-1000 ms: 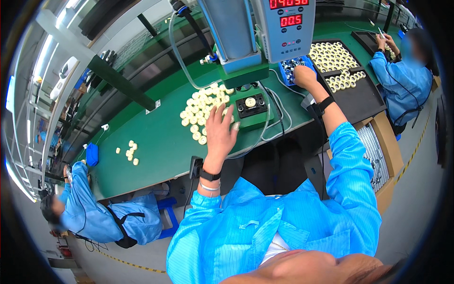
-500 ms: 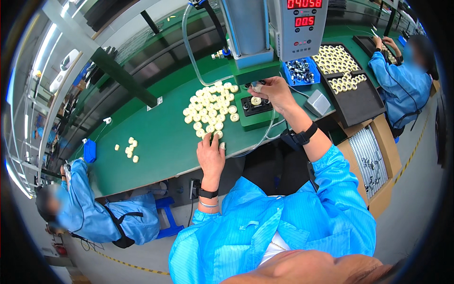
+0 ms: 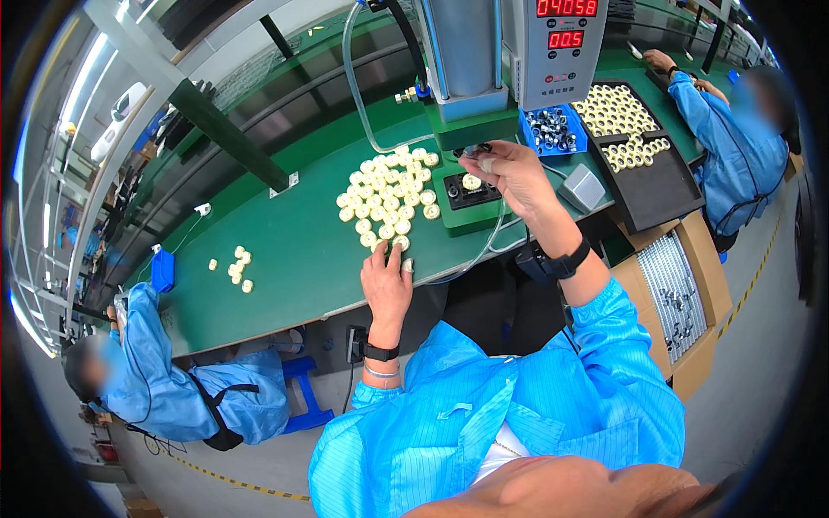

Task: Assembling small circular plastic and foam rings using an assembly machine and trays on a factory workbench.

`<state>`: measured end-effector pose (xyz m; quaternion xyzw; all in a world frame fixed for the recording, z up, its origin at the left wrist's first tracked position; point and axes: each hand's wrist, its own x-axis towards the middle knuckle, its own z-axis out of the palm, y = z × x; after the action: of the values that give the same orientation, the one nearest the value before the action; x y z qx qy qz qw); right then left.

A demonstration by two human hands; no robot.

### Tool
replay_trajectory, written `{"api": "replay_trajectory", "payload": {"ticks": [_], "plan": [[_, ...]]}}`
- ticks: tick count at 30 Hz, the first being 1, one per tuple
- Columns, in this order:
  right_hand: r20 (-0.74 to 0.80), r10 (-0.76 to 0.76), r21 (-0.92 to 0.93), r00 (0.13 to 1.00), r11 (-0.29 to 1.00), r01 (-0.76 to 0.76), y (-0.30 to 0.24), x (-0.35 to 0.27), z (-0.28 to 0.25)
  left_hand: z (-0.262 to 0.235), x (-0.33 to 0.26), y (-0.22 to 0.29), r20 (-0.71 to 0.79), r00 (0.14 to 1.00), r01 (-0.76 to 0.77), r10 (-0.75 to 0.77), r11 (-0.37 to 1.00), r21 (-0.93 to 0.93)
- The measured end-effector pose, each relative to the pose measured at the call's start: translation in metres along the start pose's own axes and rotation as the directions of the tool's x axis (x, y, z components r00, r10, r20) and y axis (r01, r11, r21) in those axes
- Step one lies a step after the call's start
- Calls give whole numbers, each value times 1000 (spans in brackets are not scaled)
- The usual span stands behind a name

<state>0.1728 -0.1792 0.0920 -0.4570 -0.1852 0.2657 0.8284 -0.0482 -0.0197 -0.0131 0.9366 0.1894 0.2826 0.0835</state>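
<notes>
My right hand (image 3: 518,177) is raised just under the green head of a bench press (image 3: 471,129), thumb and fingers pinched together. What they hold is too small and dark to make out. Below it, a cream ring-shaped part (image 3: 471,182) sits in the black fixture (image 3: 477,195) on the press's green base. My left hand (image 3: 386,283) rests at the near edge of the green table (image 3: 298,259), fingers stretched and apart. Its fingertips reach the closest pieces of a pile of round cream parts (image 3: 380,200), left of the press.
A blue bin (image 3: 553,129) of small metal fittings stands right of the press, beside a black tray (image 3: 639,164) of cream parts. Near the right edge sits a grey box (image 3: 583,188); an open carton (image 3: 673,293) holds metal rods. Co-workers in blue sit at both sides.
My right hand stays by the press head with its fingers slightly shifted. The view has moved a little. The co-worker at the right has reached an arm farther out.
</notes>
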Motion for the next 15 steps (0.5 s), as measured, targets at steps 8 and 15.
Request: {"api": "replay_trajectory", "payload": {"ticks": [8,15], "plan": [[23,24,199,999,980,-28,-3,-4,-1,2,0,0,1,1000,-14,14,1000,-3],[280,60,273,958,952,-139,-15,-15,-22,-2,0,-1,28,999,-22,21,1000,3]]}}
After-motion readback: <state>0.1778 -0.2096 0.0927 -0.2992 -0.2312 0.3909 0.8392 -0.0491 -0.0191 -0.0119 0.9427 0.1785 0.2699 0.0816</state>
